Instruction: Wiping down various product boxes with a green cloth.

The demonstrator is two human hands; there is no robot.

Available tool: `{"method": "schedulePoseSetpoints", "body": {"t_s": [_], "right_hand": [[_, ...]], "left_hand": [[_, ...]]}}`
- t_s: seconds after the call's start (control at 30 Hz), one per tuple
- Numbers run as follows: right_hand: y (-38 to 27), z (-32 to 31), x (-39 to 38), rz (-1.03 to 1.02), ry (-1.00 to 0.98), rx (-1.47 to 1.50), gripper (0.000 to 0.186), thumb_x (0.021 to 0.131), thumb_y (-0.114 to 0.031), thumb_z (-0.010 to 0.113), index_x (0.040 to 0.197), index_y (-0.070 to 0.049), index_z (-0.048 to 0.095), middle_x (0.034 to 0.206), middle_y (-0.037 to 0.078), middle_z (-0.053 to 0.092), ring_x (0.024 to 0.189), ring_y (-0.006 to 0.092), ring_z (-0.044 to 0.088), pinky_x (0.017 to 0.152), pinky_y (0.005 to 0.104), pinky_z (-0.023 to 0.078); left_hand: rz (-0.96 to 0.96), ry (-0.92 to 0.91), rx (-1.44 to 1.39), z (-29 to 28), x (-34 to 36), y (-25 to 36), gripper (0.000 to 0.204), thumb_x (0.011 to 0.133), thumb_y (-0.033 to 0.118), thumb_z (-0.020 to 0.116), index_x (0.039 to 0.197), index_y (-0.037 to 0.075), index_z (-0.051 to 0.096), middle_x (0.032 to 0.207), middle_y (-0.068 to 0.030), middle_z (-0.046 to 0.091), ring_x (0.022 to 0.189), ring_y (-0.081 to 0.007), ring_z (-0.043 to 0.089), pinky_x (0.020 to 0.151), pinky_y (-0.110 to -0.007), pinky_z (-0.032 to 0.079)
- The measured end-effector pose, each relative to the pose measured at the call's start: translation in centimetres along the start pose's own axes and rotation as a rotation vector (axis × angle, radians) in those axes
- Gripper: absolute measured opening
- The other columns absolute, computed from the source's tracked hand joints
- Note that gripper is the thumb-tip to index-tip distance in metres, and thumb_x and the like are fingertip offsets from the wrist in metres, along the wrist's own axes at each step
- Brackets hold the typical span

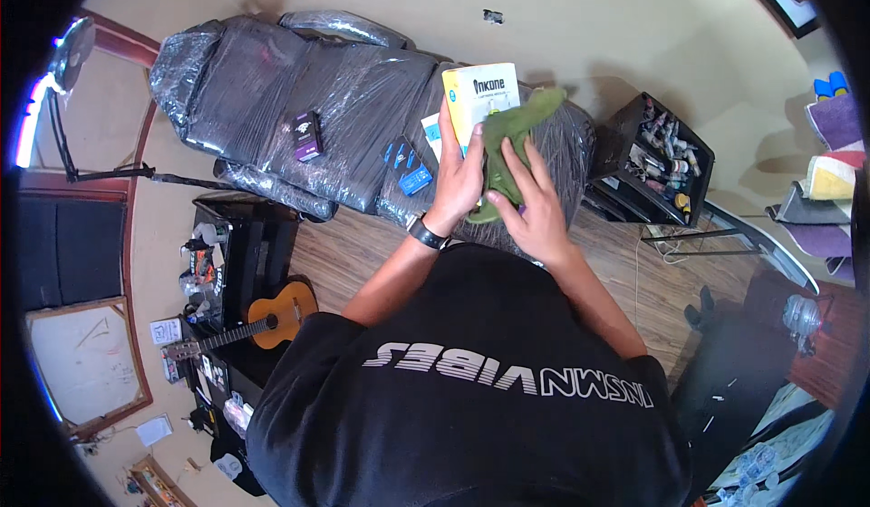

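My left hand [459, 173], with a dark watch at the wrist, grips a white and yellow box [468, 99] and tilts it up above a padded chair. A green cloth [509, 128] lies against the box's lower right side. My right hand [533, 201] is closed over the cloth, pressing it toward the box with the fingers bent. Part of the box is hidden behind the cloth and both hands. Just left of my left hand, a white and light blue packet [431, 133] shows partly. A black and blue box [408, 166] rests farther left on the chair.
The long reclining chair [353, 99] is wrapped in clear plastic and carries a black and purple box [306, 135]. To its right stands a black cart [616, 149] full of small bottles. A guitar [283, 315] leans at lower left; a lamp arm [95, 176] reaches in above.
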State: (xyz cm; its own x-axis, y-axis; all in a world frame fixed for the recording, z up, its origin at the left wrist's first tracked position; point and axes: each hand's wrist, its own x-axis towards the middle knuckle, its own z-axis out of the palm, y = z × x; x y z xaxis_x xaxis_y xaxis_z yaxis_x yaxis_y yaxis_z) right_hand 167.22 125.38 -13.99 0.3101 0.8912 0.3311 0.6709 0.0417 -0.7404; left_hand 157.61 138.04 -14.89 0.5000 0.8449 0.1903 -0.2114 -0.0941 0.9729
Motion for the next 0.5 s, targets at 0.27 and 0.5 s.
{"method": "schedulePoseSetpoints", "body": {"t_s": [0.27,0.5], "right_hand": [[0.1,-1.7,4.1,-0.100,0.168,-0.030,0.057,0.090,0.000,0.064,0.145,-0.006,0.053,0.148,0.030,0.045,0.138,0.0481,0.044,0.113,0.0476,0.041],[-1.0,-2.0,4.4,-0.089,0.158,-0.011,0.056,0.087,0.000,0.065,0.142,-0.006,0.056,0.145,0.028,0.049,0.134,0.0459,0.049,0.109,0.0464,0.045]], "left_hand": [[0.105,-0.095,0.195,1.1,-0.9,2.4,0.074,0.105,0.016,0.053,0.160,0.004,0.006,0.142,-0.0249,0.051,0.130,-0.0297,0.054,0.107,-0.041,0.043],[0.122,-0.096,0.271,0.3,0.7,2.7,0.070,0.105,0.014,0.051,0.159,0.002,0.009,0.146,-0.0238,0.046,0.133,-0.0302,0.050,0.110,-0.041,0.041]]}}
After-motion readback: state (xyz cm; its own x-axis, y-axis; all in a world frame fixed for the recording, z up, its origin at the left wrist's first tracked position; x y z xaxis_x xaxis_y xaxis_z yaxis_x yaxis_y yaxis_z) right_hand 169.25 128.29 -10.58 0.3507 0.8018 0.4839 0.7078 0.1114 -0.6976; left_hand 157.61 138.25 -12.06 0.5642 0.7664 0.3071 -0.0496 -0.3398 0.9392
